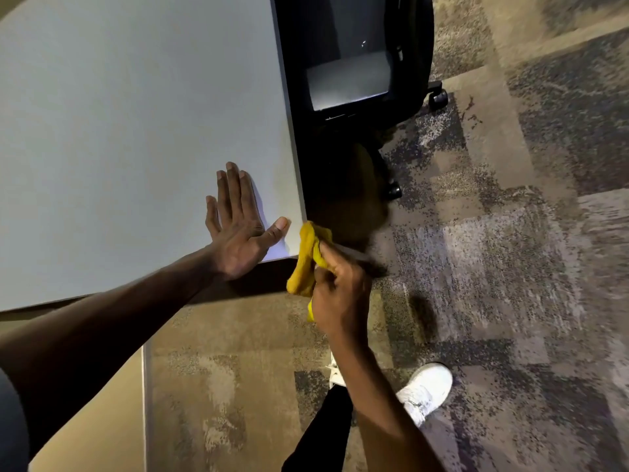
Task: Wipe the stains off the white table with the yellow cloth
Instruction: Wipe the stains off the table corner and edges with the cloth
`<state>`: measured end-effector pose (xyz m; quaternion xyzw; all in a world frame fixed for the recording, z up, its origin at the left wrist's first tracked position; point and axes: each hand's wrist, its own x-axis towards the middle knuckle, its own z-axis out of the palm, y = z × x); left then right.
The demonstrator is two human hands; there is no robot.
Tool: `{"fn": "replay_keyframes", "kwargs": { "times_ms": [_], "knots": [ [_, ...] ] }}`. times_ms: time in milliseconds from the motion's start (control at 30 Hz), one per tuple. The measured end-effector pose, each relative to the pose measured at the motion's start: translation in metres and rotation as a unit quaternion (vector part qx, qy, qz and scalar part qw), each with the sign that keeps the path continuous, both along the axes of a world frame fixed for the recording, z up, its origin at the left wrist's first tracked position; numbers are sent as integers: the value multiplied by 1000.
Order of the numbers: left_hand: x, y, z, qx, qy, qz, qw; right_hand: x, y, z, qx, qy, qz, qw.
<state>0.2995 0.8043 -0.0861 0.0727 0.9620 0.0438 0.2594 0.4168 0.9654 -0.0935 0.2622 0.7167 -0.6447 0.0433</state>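
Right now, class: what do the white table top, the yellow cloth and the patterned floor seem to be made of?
White table top: probably laminate, smooth and matt with a dark edge band. Yellow cloth, bunched in the right hand: soft woven or knitted fabric, folding limply. Patterned floor: carpet, with a speckled, fibrous look.

yellow cloth (307, 258) partly hidden in right hand (338, 294)

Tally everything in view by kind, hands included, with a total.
Hands: 2, left hand flat on the white table, right hand gripping the yellow cloth
Yellow cloth: 1
White table: 1
Black office chair: 1
White shoes: 2
Total: 7
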Motion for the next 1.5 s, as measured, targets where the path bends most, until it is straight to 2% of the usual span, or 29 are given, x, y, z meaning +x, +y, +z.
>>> {"fn": "replay_keyframes", "kwargs": {
  "times_ms": [133,400,500,633,733,833,933,1067,1233,1367,1500],
  "knots": [
    [-1,-2,0,-1,-4,-3,1000,-22,-3,-9,-78,-17,-12,997],
    [-1,2,4,2,-19,-4,1000,-119,5,-17,-1,75,1,997],
    [-1,2,5,3,-20,-5,1000,-102,4,-17,13,67,27,997],
    [1,0,3,1,-16,-11,1000,-34,3,-19,44,14,33,998],
    [-1,0,2,-3,-12,-12,1000,-6,1,-12,31,25,23,999],
    [-2,-3,-1,-2,-2,-12,1000,-19,5,-8,44,28,14,999],
    [-1,-5,-3,3,-1,-9,1000,-65,7,-7,66,56,56,995],
    [-2,-5,-4,2,-10,-10,1000,-107,10,-6,58,69,54,994],
    [-3,-4,-3,14,-20,-9,1000,-59,6,-6,75,40,55,995],
    [-2,-2,2,11,-22,-12,1000,-10,4,-1,30,6,22,999],
    [-2,1,6,13,-32,-13,999,-36,6,1,49,25,17,998]
  ]
}}
